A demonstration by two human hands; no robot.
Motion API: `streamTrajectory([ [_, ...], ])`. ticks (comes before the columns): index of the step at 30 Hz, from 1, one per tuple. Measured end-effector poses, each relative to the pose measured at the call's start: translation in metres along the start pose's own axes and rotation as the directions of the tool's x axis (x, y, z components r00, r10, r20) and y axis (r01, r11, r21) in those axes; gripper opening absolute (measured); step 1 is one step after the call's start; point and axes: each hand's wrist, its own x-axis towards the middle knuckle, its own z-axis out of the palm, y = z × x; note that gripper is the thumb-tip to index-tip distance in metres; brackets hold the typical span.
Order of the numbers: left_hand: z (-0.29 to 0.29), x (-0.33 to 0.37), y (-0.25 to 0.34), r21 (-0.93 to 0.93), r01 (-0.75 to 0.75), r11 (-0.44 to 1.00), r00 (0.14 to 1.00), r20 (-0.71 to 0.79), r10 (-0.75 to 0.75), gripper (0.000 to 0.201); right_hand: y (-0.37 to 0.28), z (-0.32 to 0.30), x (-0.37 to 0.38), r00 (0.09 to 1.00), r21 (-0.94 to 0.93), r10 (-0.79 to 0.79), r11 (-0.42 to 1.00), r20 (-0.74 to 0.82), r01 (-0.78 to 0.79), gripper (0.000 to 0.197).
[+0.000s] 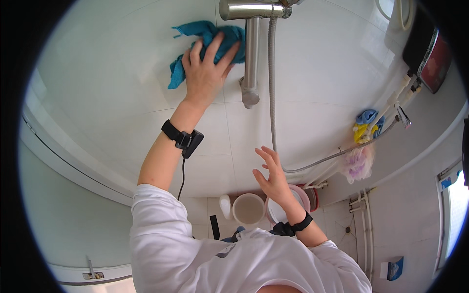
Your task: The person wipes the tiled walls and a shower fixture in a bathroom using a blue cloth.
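Note:
A teal cloth [229,41] is bunched against the white tiled wall [146,63], under the spread fingers of my left hand [205,71]. The hand presses it flat to the tiles, just left of a metal shower bar [252,58]. Part of the cloth hangs out past my fingers on the left. My right hand [273,178] is lower down, in the air with its fingers apart and nothing in them. It is nearest to the grey shower hose [272,97], which hangs down and curves off to the right.
On the floor are a cream bucket [248,209], a white bottle [225,206] and pink-rimmed basins [299,195]. Blue and yellow cloths [366,124] and a pale bath puff [358,162] hang on the right, near pipes and a shower head [404,118]. A glass panel [63,195] stands at left.

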Motion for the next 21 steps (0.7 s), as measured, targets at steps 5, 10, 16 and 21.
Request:
streamTrajectory([
  [5, 0.005, -0.078, -0.017, -0.089, -0.149, 0.985, 0.985, 0.068, 0.155, 0.045, 0.007, -0.009, -0.016, 0.997, 0.014, 0.067, 0.998, 0.024, -0.068, 0.051],
  [10, -0.02, -0.006, -0.038, -0.027, 0.039, 0.999, 0.997, -0.066, -0.041, 0.047, 0.012, -0.016, -0.017, 0.995, 0.019, 0.096, 0.995, -0.027, -0.095, 0.05],
  [16, 0.0, -0.066, 0.007, -0.092, 0.023, 0.995, 1.0, 0.018, -0.022, 0.051, 0.01, -0.008, -0.023, 0.994, 0.036, 0.104, 0.994, -0.016, -0.103, 0.047],
  [21, -0.001, -0.166, 0.038, -0.17, -0.121, 0.978, 0.961, 0.225, 0.158, 0.04, 0.018, -0.014, -0.033, 0.989, 0.024, 0.144, 0.989, -0.026, -0.144, 0.045],
])
